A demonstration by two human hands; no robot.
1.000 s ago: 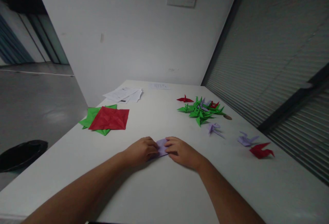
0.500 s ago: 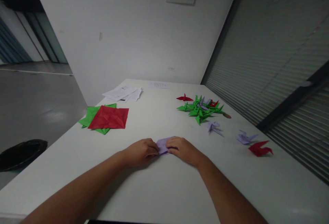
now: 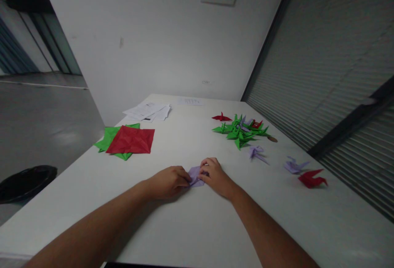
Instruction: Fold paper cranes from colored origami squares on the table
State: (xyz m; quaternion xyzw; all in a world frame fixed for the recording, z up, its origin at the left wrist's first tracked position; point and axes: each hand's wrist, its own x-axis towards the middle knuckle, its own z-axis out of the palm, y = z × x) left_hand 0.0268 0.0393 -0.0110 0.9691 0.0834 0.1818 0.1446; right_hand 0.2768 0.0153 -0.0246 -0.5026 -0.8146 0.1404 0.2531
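Observation:
A small piece of folded purple origami paper [image 3: 194, 173] lies on the white table between my two hands. My left hand [image 3: 172, 182] grips its left edge, with the fingers curled and pressed together. On the other side my right hand [image 3: 215, 177] pinches the paper's right part, its fingers bent and the knuckles raised. The fingertips hide both ends of the paper. To the right sit a purple folded crane [image 3: 257, 153], a second purple crane [image 3: 294, 165] and a red crane [image 3: 312, 178], all apart from my hands.
Red creased paper [image 3: 132, 140] lies over green sheets [image 3: 108, 137] at the left. A pile of green folded cranes [image 3: 238, 132] stands at the back right, near a red crane [image 3: 221, 117]. Printed papers [image 3: 144, 111] lie at the back. A black bin [image 3: 27, 182] stands beside the table.
My right hand has lifted its knuckles and shifted slightly, with its fingers more bent over the paper. More of the purple paper's lower right edge shows. The left hand has hardly moved.

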